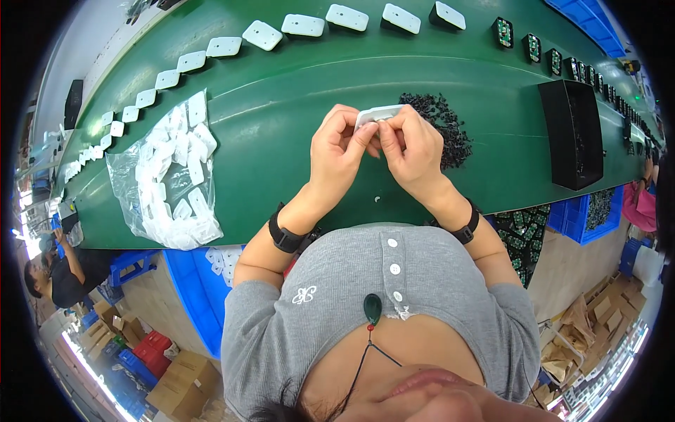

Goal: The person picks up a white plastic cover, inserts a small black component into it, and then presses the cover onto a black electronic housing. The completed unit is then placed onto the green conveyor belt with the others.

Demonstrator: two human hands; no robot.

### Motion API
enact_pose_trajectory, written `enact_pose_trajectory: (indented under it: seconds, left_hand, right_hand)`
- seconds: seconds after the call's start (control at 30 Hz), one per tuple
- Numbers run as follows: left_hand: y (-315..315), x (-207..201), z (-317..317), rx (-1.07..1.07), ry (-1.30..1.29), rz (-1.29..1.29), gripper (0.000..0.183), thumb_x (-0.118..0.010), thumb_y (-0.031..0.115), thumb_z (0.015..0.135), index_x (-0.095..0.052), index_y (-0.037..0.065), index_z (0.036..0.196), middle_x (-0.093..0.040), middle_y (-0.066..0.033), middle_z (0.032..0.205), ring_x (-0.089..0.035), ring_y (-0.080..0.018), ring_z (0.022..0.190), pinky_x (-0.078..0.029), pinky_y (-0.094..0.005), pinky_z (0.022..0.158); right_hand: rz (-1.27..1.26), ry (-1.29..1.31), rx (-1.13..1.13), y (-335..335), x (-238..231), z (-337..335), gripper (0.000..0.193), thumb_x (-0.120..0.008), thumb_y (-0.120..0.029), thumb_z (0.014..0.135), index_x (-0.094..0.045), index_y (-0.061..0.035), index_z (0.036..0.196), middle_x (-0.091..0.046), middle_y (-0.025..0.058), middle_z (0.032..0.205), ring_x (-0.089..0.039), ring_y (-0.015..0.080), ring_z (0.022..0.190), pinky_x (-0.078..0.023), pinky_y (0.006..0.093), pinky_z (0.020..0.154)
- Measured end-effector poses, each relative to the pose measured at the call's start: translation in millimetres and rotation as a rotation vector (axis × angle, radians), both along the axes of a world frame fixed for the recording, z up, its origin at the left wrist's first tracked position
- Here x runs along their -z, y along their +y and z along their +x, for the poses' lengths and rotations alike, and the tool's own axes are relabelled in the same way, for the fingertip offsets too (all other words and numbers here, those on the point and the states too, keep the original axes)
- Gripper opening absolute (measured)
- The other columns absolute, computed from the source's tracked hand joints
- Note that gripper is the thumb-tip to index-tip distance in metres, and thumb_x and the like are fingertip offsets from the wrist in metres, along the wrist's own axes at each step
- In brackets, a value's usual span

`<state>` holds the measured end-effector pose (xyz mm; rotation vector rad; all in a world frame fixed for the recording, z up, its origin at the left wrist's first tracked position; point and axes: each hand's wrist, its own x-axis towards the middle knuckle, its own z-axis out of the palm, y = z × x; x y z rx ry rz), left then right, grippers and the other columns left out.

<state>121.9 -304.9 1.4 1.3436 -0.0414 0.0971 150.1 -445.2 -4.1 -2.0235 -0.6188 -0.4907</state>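
Note:
Over the green table, a small white plastic cover [380, 112] is gripped between my two hands. My left hand [336, 151] is closed on its left end, thumb against the near side. Thumb and fingers of my right hand [415, 151] pinch the cover's right part; any small piece between those fingertips is hidden. Just beyond and right of my right hand lies a heap of small black parts [450, 130]. To the left, several loose white covers [197, 169] spill from a clear plastic bag [123, 179].
White covers [262, 35] standing on black bases curve along the table's far side. Black housings with green circuit boards [503, 32] continue rightward. A black bin [555, 137] stands at right. Blue crates [190, 281] flank me below the table edge. Other people work at both far ends.

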Motion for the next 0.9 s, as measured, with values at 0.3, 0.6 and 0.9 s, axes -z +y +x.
enact_pose_trajectory:
  seconds: [0.3,0.6,0.9]
  left_hand:
    - [14.9,2.2,-9.5,0.010,0.054,-0.031,0.011,-0.056,0.008,0.093,-0.053,-0.002,0.089,-0.053,-0.0052,0.086,-0.058,-0.0095,0.063,-0.046,-0.0196,0.050]
    - [18.1,3.4,-15.0,0.071,0.091,0.009,0.011,-0.057,0.009,0.093,-0.055,-0.001,0.092,-0.056,-0.0055,0.082,-0.059,-0.0095,0.062,-0.045,-0.0194,0.050]
    - [18.8,5.6,-13.7,0.077,0.266,-0.272,0.024,-0.048,0.018,0.098,-0.055,-0.004,0.104,-0.063,-0.0112,0.083,-0.062,-0.0172,0.065,-0.052,-0.0261,0.056]
  right_hand:
    - [-0.065,-0.043,-0.019,-3.1,-4.9,-4.5,0.022,-0.071,-0.019,0.082,-0.056,-0.0037,0.089,-0.054,0.0065,0.077,-0.051,0.0173,0.063,-0.042,0.0266,0.055]
    - [0.340,0.755,-0.272,-6.4,-17.7,-7.3,0.024,-0.069,-0.009,0.083,-0.048,-0.0062,0.093,-0.049,0.0011,0.092,-0.044,0.0075,0.078,-0.037,0.0230,0.070]
    - [0.536,0.850,-0.384,-4.3,-2.4,-1.5,0.024,-0.067,-0.006,0.084,-0.043,-0.0067,0.090,-0.046,0.0013,0.088,-0.044,0.0080,0.079,-0.039,0.0242,0.073]
